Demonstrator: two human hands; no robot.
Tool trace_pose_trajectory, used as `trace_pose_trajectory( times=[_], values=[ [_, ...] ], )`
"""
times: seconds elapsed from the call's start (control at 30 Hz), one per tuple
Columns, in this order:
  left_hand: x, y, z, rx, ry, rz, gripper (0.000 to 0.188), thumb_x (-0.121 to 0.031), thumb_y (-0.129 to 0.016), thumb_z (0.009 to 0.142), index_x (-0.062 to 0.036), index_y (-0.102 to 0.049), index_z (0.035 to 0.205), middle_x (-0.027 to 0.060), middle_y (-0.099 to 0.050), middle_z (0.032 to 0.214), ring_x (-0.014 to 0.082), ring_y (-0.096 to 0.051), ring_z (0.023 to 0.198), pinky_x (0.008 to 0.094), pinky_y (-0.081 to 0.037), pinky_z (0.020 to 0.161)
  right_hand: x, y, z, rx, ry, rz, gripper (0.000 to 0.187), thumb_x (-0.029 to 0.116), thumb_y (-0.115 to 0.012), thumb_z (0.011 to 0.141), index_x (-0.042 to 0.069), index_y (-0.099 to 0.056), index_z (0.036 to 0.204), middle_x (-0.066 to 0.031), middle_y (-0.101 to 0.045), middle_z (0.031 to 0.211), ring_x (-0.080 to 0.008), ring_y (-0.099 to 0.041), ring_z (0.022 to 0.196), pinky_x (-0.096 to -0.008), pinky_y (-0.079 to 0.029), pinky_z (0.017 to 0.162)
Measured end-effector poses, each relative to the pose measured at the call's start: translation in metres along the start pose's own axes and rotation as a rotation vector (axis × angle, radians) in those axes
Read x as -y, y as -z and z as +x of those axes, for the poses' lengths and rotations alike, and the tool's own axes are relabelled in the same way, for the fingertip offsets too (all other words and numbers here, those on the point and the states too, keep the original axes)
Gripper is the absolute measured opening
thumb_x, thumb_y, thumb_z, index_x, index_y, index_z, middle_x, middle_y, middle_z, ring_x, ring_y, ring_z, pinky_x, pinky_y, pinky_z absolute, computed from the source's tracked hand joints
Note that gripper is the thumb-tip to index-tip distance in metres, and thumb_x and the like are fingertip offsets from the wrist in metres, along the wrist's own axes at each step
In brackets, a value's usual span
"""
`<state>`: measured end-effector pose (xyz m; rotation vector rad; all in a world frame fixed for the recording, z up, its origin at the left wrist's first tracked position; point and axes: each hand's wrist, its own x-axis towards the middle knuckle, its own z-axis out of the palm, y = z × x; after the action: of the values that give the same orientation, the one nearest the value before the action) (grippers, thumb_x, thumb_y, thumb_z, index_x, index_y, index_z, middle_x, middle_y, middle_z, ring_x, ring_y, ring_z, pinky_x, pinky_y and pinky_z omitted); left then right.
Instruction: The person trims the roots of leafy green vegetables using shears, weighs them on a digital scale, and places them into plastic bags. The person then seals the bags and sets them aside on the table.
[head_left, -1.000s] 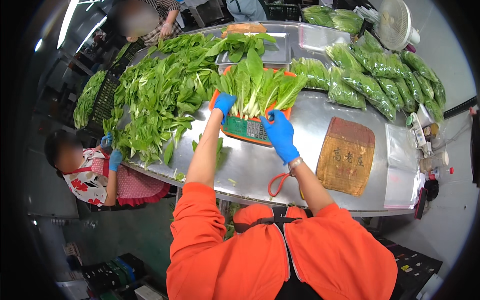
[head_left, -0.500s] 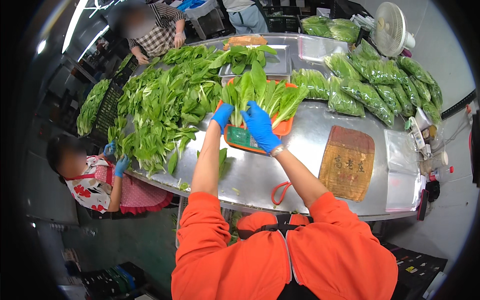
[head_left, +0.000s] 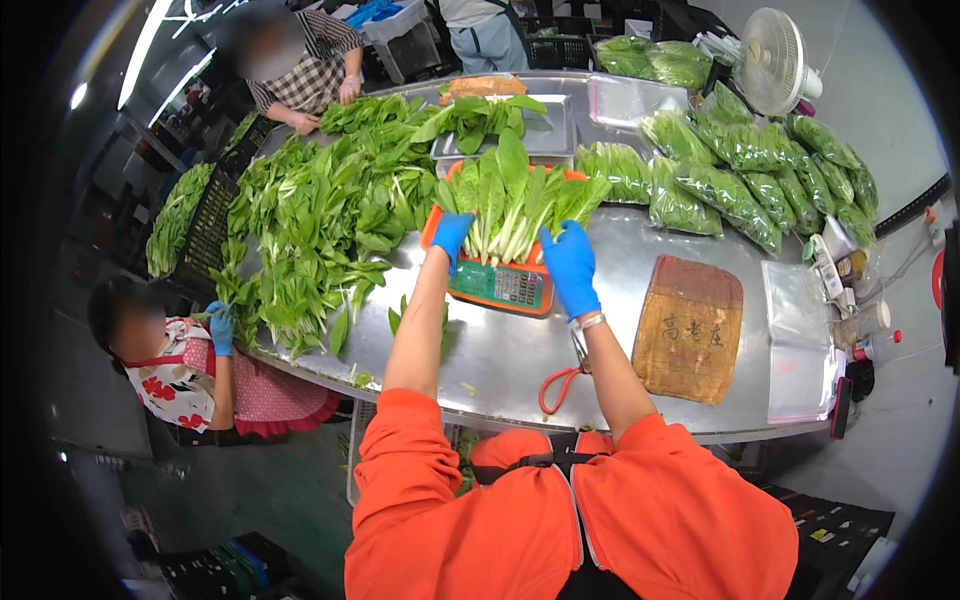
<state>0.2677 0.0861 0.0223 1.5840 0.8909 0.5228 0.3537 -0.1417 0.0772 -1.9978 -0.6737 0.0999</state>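
Note:
A bunch of leafy greens point(head_left: 512, 205) with pale stems lies on an orange scale point(head_left: 545, 293), stem ends toward me. My left hand point(head_left: 452, 238), in a blue glove, is at the bunch's left edge; its fingers are partly hidden against the leaves. My right hand point(head_left: 570, 266), also blue-gloved, is beside the right edge, thumb apart from bent fingers, with nothing visible in it. The scale's keypad and green panel show below the stems. Red-handled scissors point(head_left: 560, 385) are below my right wrist, their blades partly hidden by it.
Loose greens point(head_left: 330, 210) are heaped on the metal table point(head_left: 490, 355) at left. Filled bags of greens point(head_left: 740, 185), a fan point(head_left: 775, 62), a brown mat point(head_left: 690, 330) and clear plastic bags point(head_left: 800, 340) are at right. Two people point(head_left: 190, 370) point(head_left: 300, 65) work along the left side.
My hands have drawn apart from the middle of the bunch to its sides, the right one moving outward and toward me. More of the stems and the scale's keypad now show.

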Motion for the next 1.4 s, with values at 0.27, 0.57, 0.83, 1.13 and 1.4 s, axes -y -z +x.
trace_pose_trajectory(
  times=[0.27, 0.57, 0.83, 1.13, 1.4],
  values=[
    [-0.047, -0.009, -0.015, 0.231, 0.307, -0.405, 0.039, -0.023, -0.052, 0.083, -0.0023, -0.046, 0.116, 0.0142, -0.057, 0.106, 0.0246, -0.059, 0.088, 0.0384, -0.049, 0.075, -0.015, -0.015, 0.020, 0.037, 0.001, -0.181, 0.072, 0.021, -0.064, 0.072, 0.000, -0.024, 0.129, -0.0205, -0.061, 0.086, -0.0362, -0.059, 0.077, -0.0409, -0.047, 0.067],
    [-0.082, -0.001, -0.052, 0.326, 0.314, -0.384, 0.046, -0.024, -0.069, 0.073, -0.0045, -0.051, 0.111, 0.0117, -0.060, 0.101, 0.0241, -0.061, 0.083, 0.0399, -0.053, 0.069, -0.036, -0.015, -0.009, -0.004, -0.063, 0.376, 0.062, 0.026, -0.063, 0.077, 0.001, -0.032, 0.125, -0.0165, -0.055, 0.102, -0.0216, -0.056, 0.086, -0.0328, -0.047, 0.067],
    [-0.071, 0.006, -0.038, 0.305, 0.454, -0.352, 0.050, -0.027, -0.070, 0.072, -0.0059, -0.050, 0.114, 0.0136, -0.059, 0.105, 0.0254, -0.060, 0.089, 0.0415, -0.052, 0.074, -0.002, 0.032, 0.019, 0.425, -0.472, 0.636, 0.058, 0.049, -0.062, 0.073, 0.007, -0.049, 0.111, -0.0053, -0.054, 0.101, -0.0160, -0.050, 0.087, -0.0330, -0.043, 0.070],
    [-0.090, -0.021, -0.038, 0.610, 0.181, -0.292, 0.050, -0.014, -0.068, 0.074, -0.0081, -0.045, 0.117, 0.0066, -0.054, 0.109, 0.0199, -0.054, 0.099, 0.0346, -0.047, 0.083, 0.028, -0.014, 0.068, 0.686, -0.418, 0.620, 0.066, 0.055, -0.061, 0.071, -0.002, -0.056, 0.103, -0.0096, -0.059, 0.095, -0.0163, -0.054, 0.084, -0.0277, -0.043, 0.073],
    [-0.068, -0.031, -0.032, 0.568, 0.139, -0.448, 0.049, -0.007, -0.064, 0.076, -0.0084, -0.042, 0.120, 0.0067, -0.054, 0.110, 0.0197, -0.054, 0.099, 0.0347, -0.046, 0.085, 0.041, -0.006, 0.064, 0.657, -0.323, 0.688, 0.037, 0.038, -0.064, 0.075, 0.004, -0.059, 0.089, -0.0038, -0.059, 0.079, -0.0113, -0.053, 0.068, -0.0251, -0.043, 0.063]
  ],
)
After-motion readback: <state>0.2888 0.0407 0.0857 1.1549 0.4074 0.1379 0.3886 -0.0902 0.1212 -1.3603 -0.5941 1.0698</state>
